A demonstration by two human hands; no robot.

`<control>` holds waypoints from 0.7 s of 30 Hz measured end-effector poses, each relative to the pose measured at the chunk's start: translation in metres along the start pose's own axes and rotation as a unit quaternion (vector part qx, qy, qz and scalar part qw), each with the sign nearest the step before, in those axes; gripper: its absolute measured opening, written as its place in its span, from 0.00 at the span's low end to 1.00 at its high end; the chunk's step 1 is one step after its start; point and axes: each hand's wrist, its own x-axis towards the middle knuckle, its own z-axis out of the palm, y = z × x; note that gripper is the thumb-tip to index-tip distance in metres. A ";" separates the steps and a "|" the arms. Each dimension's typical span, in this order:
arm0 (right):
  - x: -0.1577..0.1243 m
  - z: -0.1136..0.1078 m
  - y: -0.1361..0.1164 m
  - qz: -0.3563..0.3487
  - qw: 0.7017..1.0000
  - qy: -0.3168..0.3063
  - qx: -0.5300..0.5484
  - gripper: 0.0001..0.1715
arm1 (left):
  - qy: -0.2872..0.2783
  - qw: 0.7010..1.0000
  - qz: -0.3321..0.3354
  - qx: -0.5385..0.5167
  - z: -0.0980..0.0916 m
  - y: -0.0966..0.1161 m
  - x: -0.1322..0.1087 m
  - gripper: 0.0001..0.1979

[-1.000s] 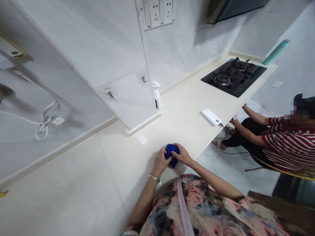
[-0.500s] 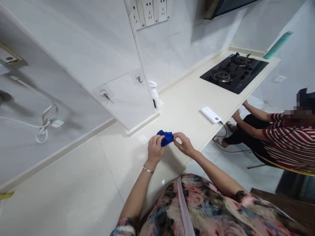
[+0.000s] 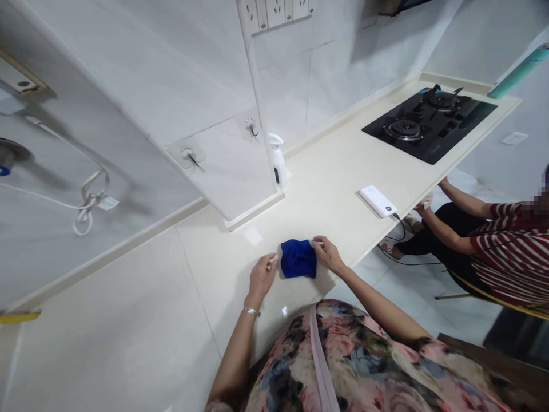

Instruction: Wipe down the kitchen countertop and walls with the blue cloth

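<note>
A blue cloth face mask (image 3: 298, 258) lies spread flat on the cream countertop (image 3: 326, 177), just in front of my body. My left hand (image 3: 261, 279) is at its left side, with the fingertips pinching a thin white loop. My right hand (image 3: 327, 254) pinches a white loop at the mask's upper right corner. The loops are small, and my fingers partly hide them.
A white power bank (image 3: 378, 201) with a cable and a white spray bottle (image 3: 278, 162) stand on the counter. A black gas hob (image 3: 429, 123) is set in its far end. A seated person in a striped top (image 3: 510, 252) is past the counter's edge, with their hands near it.
The bunched blue cloth is now spread flat and lower on the counter. My hands have moved apart to its two sides.
</note>
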 end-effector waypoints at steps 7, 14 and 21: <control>0.010 0.018 -0.012 -0.023 0.997 -0.037 -0.063 0.22 | -0.023 0.997 -0.077 0.009 0.039 0.029 0.060 0.24; -0.001 -0.002 -0.022 -0.087 0.992 -0.085 -0.040 0.14 | -0.163 0.987 0.004 -0.006 0.010 0.025 0.069 0.15; 0.023 -0.051 -0.069 -0.275 0.960 -0.022 0.052 0.20 | -0.034 0.985 0.146 -0.086 -0.046 0.072 0.092 0.14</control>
